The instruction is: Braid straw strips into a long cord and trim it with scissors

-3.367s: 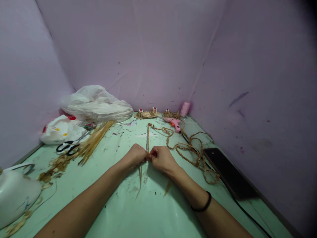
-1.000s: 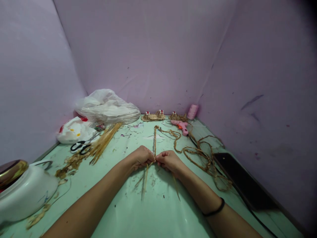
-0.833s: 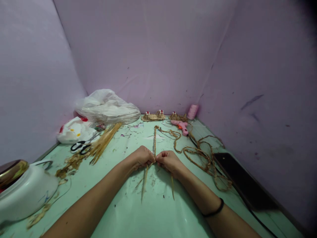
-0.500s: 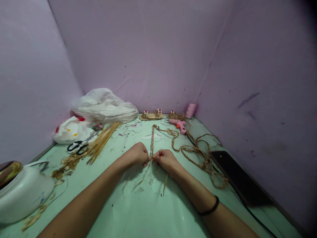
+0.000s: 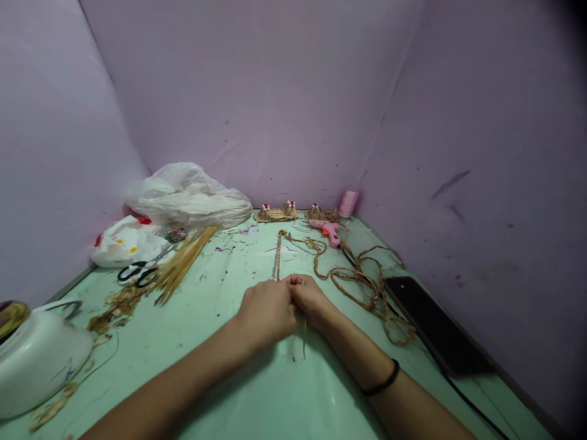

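A braided plant-fibre cord [image 5: 279, 256] runs straight toward me over the green tabletop, and its near end disappears under my fingers. My left hand [image 5: 269, 308] is closed and lies across the cord's end, its fingertips hidden from view. Pinched closed beside it, my right hand [image 5: 308, 296] touches the left at the cord. A loose fibre strand [image 5: 304, 339] hangs down below my right hand. From its far end the cord bends right into a loose, tangled length [image 5: 353, 281].
At left are a white pot [image 5: 43, 360], black-handled scissors [image 5: 137, 273], dry fibre strips [image 5: 186, 263] and a plastic bag [image 5: 192, 198]. Far back stand woven slippers [image 5: 276, 214], a pink glue gun [image 5: 326, 231] and a thread spool [image 5: 349, 203]. A black phone-like slab [image 5: 438, 324] lies right.
My left hand has moved right and nearer, over the cord's end, and now meets my right hand. The strands that fanned out below are mostly covered. The view has shifted slightly.
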A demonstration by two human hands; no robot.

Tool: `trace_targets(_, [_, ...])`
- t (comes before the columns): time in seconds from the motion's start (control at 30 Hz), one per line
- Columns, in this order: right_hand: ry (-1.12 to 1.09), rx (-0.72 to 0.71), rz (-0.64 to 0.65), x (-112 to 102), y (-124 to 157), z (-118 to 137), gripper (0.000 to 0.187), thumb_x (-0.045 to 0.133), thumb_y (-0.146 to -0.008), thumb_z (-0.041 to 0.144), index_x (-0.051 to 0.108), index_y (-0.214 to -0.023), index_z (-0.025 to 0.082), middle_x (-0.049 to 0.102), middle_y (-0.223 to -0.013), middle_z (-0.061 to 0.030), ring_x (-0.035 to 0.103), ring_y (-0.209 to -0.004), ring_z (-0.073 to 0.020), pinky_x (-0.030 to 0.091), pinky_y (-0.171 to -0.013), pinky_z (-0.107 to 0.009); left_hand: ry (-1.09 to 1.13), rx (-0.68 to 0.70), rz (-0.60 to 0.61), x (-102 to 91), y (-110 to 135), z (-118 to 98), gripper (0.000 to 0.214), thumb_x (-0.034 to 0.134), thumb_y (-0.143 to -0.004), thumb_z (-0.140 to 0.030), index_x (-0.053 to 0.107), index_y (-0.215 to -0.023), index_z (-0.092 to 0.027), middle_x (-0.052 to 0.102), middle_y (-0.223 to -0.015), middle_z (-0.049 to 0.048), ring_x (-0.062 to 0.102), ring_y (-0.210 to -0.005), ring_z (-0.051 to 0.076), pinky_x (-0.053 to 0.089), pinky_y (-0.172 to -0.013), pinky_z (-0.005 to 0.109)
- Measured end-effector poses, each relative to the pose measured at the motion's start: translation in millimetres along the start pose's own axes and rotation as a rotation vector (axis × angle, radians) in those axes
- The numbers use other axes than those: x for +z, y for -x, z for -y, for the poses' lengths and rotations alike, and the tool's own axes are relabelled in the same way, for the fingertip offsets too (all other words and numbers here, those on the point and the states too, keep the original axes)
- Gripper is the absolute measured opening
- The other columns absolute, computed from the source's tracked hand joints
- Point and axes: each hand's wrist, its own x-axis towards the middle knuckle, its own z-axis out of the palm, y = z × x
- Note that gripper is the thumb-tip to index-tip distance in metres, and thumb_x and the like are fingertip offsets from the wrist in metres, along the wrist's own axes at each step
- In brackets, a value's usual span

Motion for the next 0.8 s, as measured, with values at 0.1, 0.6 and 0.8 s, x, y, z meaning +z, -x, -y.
trace_targets(0.1, [-0.03,0.058,0.085,-4.5,-0.1,3.5,0.007,0.054,-0.057,0.014,0.051,-0.051,0.014,0.04,-0.032,0.0073,0.026,-0.029,-0.0034,0.014,-0.034,-0.019,-0.074,-0.003,-0.111,-30.4,-10.3,2.3,0.017,0.053,-0.066,-0.026,0.058,-0.057,-0.013,0.054,-0.05,0.0033,0.049,-0.047,0.013,0.032,-0.047,0.023])
trace_targets(0.6, [0.119,-0.161,0.19,-11.5,-9.8,-4.7,0.008,0.053,-0.06,0.013,0.051,-0.053,0.014,0.053,-0.046,0.0033,0.042,-0.042,-0.0046,0.031,-0.045,-0.017,0.507,-0.227,0.229,-10.9,-41.9,33.2,0.009,0.05,-0.055,-0.014,0.057,-0.053,-0.01,0.038,-0.034,-0.0048,0.028,-0.027,0.005,0.017,-0.03,0.018])
trace_targets(0.8, [0.615,-0.401,0.09,-12.3,-11.2,-13.7,0.01,0.048,-0.068,0.017,0.056,-0.062,0.015,0.06,-0.057,-0.001,0.049,-0.052,-0.0094,0.035,-0.051,-0.019,0.486,-0.082,0.074,1.2,-44.1,37.7,0.012,0.049,-0.05,-0.011,0.044,-0.039,-0.013,0.029,-0.032,-0.0062,0.02,-0.034,0.003,0.011,-0.036,0.021])
